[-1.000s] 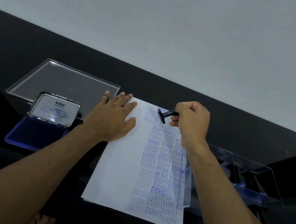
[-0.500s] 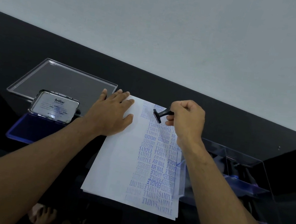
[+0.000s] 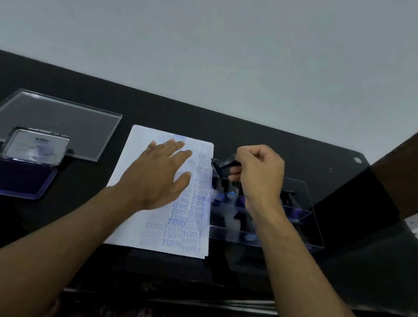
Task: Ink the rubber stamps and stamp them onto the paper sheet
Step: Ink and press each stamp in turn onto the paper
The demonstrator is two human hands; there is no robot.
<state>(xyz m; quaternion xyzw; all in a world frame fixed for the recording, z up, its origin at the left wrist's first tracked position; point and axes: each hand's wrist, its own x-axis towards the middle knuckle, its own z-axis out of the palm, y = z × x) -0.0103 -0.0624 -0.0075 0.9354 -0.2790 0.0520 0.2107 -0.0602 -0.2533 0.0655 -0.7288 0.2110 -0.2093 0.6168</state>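
Rubber stamp (image 3: 221,166) pinched in right hand (image 3: 258,175) above clear case (image 3: 310,214); left hand (image 3: 157,177) spread flat on paper sheet (image 3: 139,148).

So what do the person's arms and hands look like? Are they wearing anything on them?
Both arms are bare from the hands right down to the bottom of the picture, with no sleeves in view. The left hand and the right hand wear no gloves, and I see no rings, watch or bracelet on either wrist. The picture is a bit blurry, so tiny things could be missed.
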